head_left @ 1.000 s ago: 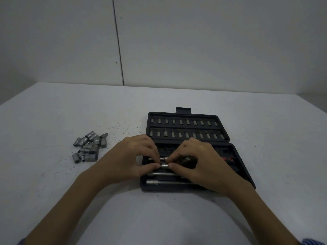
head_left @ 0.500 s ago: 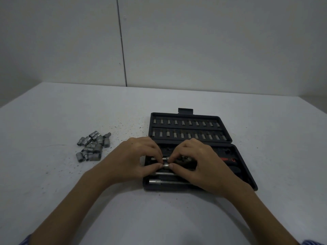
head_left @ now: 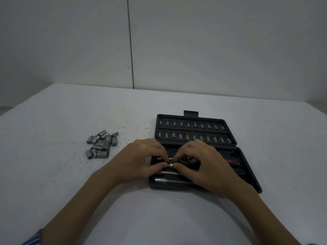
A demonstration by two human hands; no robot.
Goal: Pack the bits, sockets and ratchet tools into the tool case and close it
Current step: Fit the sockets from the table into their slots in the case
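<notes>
Case [head_left: 248, 160] open flat on table [head_left: 53, 174], lid half far from person, two rows of bits [head_left: 194, 131] seated in it. Near half holds extension bars [head_left: 169, 180] along front edge, red-marked tool at right. Left hand [head_left: 141, 160] and right hand [head_left: 203, 165] meet over near half, thumb and fingertips of both pinching small metal piece [head_left: 171, 164] between them. Whether piece sits in slot, cannot tell. Loose sockets [head_left: 101, 145] piled on table left of case, well apart from hands. Dark specks scattered on table near pile.
</notes>
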